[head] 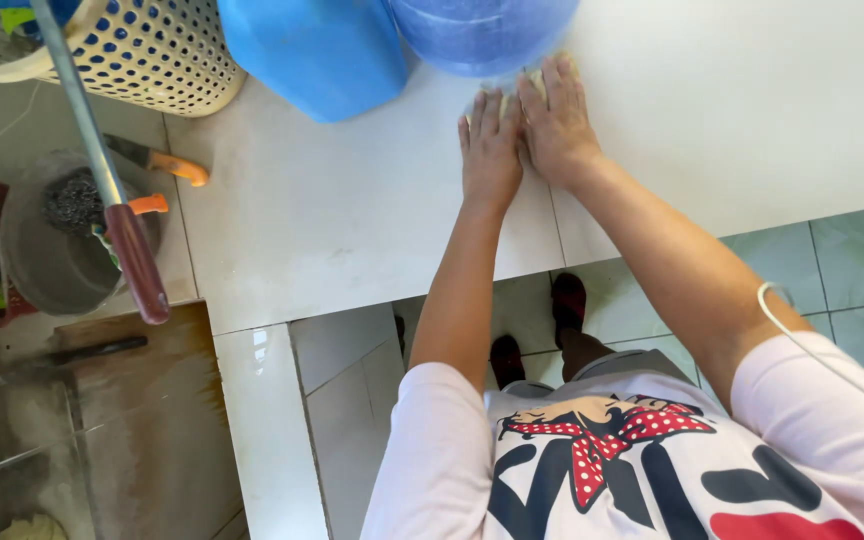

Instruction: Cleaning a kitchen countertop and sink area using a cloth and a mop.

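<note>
White tiles: the tabletop [352, 220] fills the middle and upper right of the frame, glossy and pale, with one grout line running under the wrists
Left hand: the left hand [490, 148] lies flat, palm down, fingers straight and together, gripping nothing; it presses on something pale and thin that shows only at the fingertips
Right hand: the right hand [555, 118] lies flat too, just beside the left one and touching it along the thumb side, fingers stretched toward the top of the frame, released and not clenched
Thing under the hands: a small pale cloth or sponge [537, 80], mostly hidden; I cannot tell which it is. It sits at upper centre, right at the foot of the bottle. Both palms on it look like a way to put weight on it
Blue water bottle: the round translucent bottle [482, 30] stands at the top centre, very near the fingertips
Blue container: an opaque blue container [317, 50] stands to the left of the bottle, touching or almost touching it
Basket: a cream perforated basket [142, 50] in the upper left corner
Left edge: a knife with an orange handle [167, 162] lies on the tabletop edge; below it a grey bucket [57, 250] holds a dark scrubber, and a long handle with a dark red grip [132, 255] leans across it
</note>
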